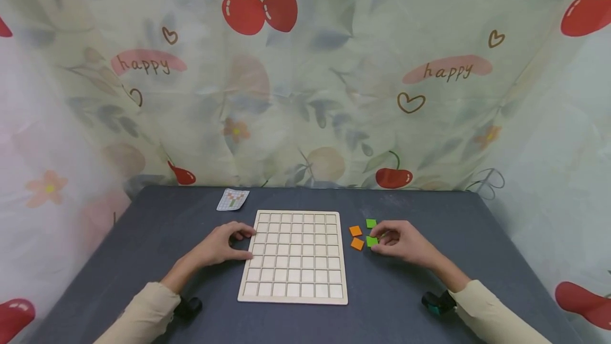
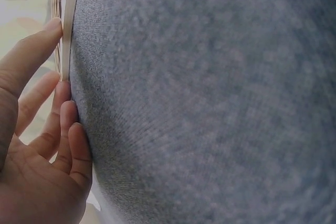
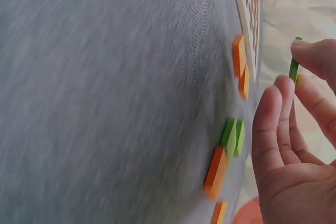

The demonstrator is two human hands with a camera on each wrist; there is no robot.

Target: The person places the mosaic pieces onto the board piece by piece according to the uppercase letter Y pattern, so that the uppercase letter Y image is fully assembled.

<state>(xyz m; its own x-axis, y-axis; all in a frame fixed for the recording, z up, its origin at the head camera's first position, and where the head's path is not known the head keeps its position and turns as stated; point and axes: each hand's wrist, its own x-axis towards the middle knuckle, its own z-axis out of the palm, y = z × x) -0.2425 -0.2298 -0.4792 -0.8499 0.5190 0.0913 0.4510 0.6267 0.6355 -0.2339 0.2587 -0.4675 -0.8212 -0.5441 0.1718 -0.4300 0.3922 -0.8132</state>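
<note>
A pale wooden board [image 1: 294,256] with a grid of square cells lies flat on the table. My left hand [image 1: 224,243] rests at its left side, thumb and fingertips touching the frame's edge [image 2: 67,30]. To the right of the board, my right hand [image 1: 403,240] pinches a thin green square tile [image 3: 294,69] between thumb and forefinger, raised above the table in the right wrist view. Two orange tiles [image 1: 355,231] lie between the board and this hand. Another green tile [image 1: 371,223] sits just beyond the fingertips.
More green tiles [image 3: 229,137] and orange tiles [image 3: 215,174] lie on the dark table under the right hand. A small printed card [image 1: 233,200] with a coloured grid pattern lies behind the board, at left. A patterned curtain [image 1: 324,95] hangs along the table's far edge.
</note>
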